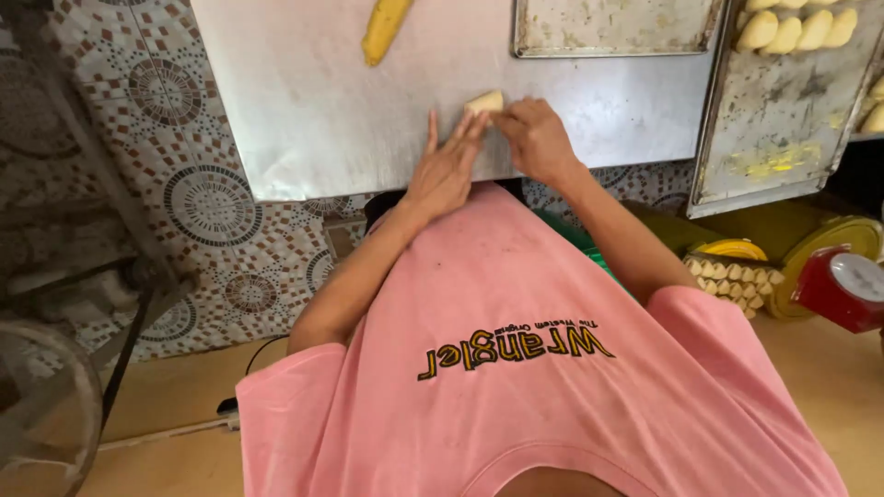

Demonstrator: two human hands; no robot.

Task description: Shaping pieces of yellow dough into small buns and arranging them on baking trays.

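A big steel table (322, 110) lies under both hands, and its near edge is just below the wrists. To the right of the hands a worn baking tray (783, 120) hangs over the table edge, with shaped pale rolls (796, 29) at its far end. Another flat tray (612, 26) is beyond the right hand, cut off at the top. Far from the left hand lies a long yellow strip of dough (385, 28), also cut off.

The small piece of dough (485, 101) rests on the table, touching the fingertips of both hands. The left hand (445, 170) is flat with fingers stretched toward it. The right hand (534, 138) curls over it and seems to pinch its near side. I judge the piece light, soft and a little sticky; it dents easily, so it is better to take it gently by the edges.

The right fingers hide part of the dough. Its full shape is hard to tell.
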